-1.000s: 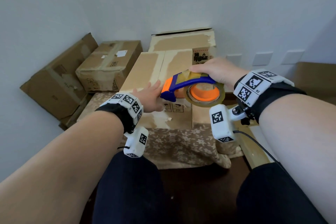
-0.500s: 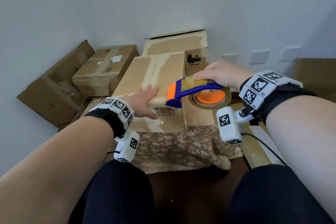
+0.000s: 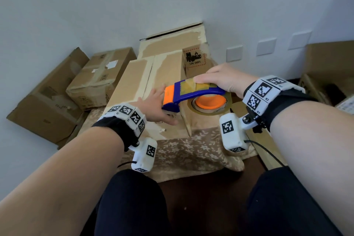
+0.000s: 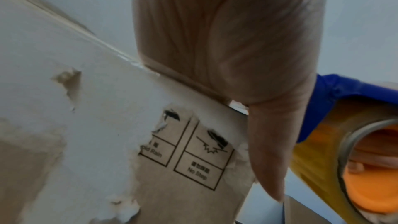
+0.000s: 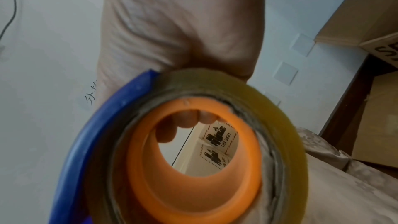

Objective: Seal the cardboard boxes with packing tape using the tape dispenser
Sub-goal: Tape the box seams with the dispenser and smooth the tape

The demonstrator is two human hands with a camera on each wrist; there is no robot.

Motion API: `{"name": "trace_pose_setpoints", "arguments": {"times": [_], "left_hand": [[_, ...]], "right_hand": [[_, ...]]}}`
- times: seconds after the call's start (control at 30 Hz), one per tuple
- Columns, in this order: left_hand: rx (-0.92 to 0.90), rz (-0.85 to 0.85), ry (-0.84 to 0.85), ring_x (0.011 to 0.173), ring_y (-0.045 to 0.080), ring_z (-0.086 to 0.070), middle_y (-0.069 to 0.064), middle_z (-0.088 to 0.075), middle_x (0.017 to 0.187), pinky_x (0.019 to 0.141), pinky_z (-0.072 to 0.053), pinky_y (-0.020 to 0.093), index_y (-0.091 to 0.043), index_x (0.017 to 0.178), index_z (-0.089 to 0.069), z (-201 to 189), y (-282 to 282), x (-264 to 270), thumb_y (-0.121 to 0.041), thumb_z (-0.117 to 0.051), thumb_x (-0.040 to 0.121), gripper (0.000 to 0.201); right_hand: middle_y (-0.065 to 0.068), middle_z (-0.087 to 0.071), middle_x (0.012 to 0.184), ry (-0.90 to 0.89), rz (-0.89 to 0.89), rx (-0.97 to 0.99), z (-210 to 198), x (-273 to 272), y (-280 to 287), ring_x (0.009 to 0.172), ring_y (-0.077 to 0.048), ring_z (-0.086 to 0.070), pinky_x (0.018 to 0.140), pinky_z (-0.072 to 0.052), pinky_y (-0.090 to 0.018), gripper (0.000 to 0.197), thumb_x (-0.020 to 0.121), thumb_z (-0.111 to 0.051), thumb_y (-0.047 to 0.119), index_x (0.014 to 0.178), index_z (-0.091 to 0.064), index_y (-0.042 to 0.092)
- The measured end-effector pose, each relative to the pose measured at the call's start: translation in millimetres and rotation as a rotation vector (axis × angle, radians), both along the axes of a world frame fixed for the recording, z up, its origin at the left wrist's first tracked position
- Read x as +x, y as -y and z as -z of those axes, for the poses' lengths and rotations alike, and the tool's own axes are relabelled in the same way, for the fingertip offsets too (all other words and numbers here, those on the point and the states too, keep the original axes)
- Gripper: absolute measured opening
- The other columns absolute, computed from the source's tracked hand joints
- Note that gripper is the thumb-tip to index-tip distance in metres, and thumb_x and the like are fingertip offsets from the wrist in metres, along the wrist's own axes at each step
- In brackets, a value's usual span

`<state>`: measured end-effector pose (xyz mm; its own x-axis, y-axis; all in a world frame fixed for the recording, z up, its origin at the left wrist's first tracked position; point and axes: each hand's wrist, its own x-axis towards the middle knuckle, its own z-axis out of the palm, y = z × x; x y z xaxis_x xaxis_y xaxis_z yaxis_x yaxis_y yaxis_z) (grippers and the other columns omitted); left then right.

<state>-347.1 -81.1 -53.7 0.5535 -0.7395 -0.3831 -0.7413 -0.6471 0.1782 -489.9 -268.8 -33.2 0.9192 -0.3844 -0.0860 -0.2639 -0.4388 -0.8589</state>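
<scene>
Head view: your right hand [image 3: 223,80] grips the tape dispenser [image 3: 193,95] over the box [image 3: 132,80].
Left hand [image 3: 157,107] lies flat, fingers straight, on the box's near edge, touching the dispenser; right wrist view alone shows fingertips [image 5: 193,120] through the roll's orange core [image 5: 193,159].

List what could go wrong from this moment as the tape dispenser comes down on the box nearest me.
1. The left hand lies flat on the near box right beside the tape dispenser, whose orange front end sits next to the fingers; they could get nicked or taped over.
2. The box surface is torn and peeled in patches, so tape may bond poorly there.
3. The right hand has its grip on top of the dispenser over loose tape, which could stick to the fingers.
</scene>
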Motion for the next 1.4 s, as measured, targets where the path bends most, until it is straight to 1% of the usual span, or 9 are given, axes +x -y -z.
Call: {"name": "trace_pose_setpoints", "arguments": {"times": [0.13,0.27,0.4,0.7,0.83,1.03,1.17,1.27,1.4], "left_hand": [[0.075,0.025,0.01,0.145,0.025,0.021,-0.008,0.021,0.158,0.112,-0.001,0.066,-0.042,0.149,0.01,0.5,1.8,6.2,-0.088,-0.062,0.042,0.136],[0.132,-0.023,0.015,0.144,0.024,0.021,-0.005,0.028,0.155,0.115,-0.003,0.061,-0.028,0.146,0.025,-7.5,3.1,-5.7,-0.057,-0.073,0.07,0.128],[0.148,-0.035,-0.004,0.144,0.024,0.022,-0.006,0.028,0.155,0.115,-0.003,0.061,-0.027,0.146,0.026,-12.5,3.6,-9.5,-0.056,-0.073,0.071,0.128],[0.177,-0.05,0.013,0.144,0.024,0.021,-0.006,0.028,0.155,0.114,-0.001,0.061,-0.027,0.146,0.026,-14.3,4.8,-14.0,-0.058,-0.073,0.069,0.129],[0.192,-0.053,0.004,0.144,0.024,0.021,-0.006,0.028,0.155,0.114,-0.002,0.062,-0.028,0.146,0.027,-13.6,5.6,-12.3,-0.067,-0.07,0.061,0.135],[0.213,-0.036,-0.029,0.144,0.023,0.021,-0.006,0.029,0.155,0.115,-0.002,0.061,-0.03,0.145,0.028,-14.3,5.7,-7.1,-0.101,-0.045,0.02,0.161],[0.21,-0.064,-0.025,0.144,0.025,0.021,-0.002,0.028,0.156,0.116,-0.003,0.058,-0.028,0.146,0.027,-12.9,8.0,-9.0,-0.096,-0.042,0.048,0.138],[0.198,-0.081,-0.023,0.144,0.028,0.02,0.002,0.026,0.156,0.117,-0.005,0.055,-0.023,0.147,0.024,-11.5,11.6,-10.4,-0.092,-0.025,0.067,0.117],[0.18,-0.11,-0.038,0.143,0.024,0.024,0.004,0.026,0.156,0.118,0.008,0.046,-0.019,0.148,0.022,-10.8,13.6,-10.3,-0.078,-0.011,0.083,0.094]], "right_hand": [[-0.007,-0.063,0.066,0.005,-0.011,0.072,3.2,-10.2,7.9,0.065,-0.021,-0.058,0.071,-0.046,-0.032,0.041,0.082,-0.066,0.05,0.081,-0.066,0.009],[-0.002,-0.062,0.061,-0.007,0.008,0.142,6.4,-23.8,18.9,0.053,-0.014,-0.055,0.058,-0.043,-0.024,0.032,0.083,-0.066,0.043,0.08,-0.064,0.012],[0.002,-0.062,0.057,-0.01,0.003,0.157,7.8,-28.3,21.6,0.051,-0.013,-0.056,0.054,-0.043,-0.022,0.028,0.085,-0.065,0.041,0.075,-0.063,0.014],[-0.009,-0.068,0.072,-0.038,0.025,0.266,25.2,-42.1,32.3,0.066,-0.022,-0.06,0.074,-0.048,-0.034,0.031,0.081,-0.066,0.045,0.081,-0.07,0.014],[-0.011,-0.068,0.075,-0.033,0.045,0.285,33.6,-47.0,35.2,0.07,-0.026,-0.061,0.082,-0.05,-0.04,0.046,0.081,-0.066,0.046,0.095,-0.07,0.003],[-0.017,-0.07,0.083,-0.025,0.072,0.306,49.7,-53.2,32.6,0.073,-0.027,-0.061,0.086,-0.048,-0.04,0.062,0.078,-0.066,0.052,0.102,-0.068,-0.005],[-0.016,-0.072,0.081,-0.031,0.077,0.311,57.2,-56.1,36.0,0.071,-0.026,-0.062,0.081,-0.048,-0.036,0.082,0.052,-0.064,0.068,0.096,-0.07,-0.001],[-0.018,-0.072,0.084,-0.033,0.083,0.331,65.4,-57.8,37.2,0.072,-0.026,-0.063,0.08,-0.049,-0.036,0.068,0.064,-0.067,0.063,0.094,-0.073,0.002],[-0.019,-0.072,0.087,-0.024,0.086,0.362,77.3,-58.6,38.6,0.074,-0.026,-0.063,0.083,-0.049,-0.037,0.064,0.07,-0.066,0.059,0.1,-0.072,0.002]]}}
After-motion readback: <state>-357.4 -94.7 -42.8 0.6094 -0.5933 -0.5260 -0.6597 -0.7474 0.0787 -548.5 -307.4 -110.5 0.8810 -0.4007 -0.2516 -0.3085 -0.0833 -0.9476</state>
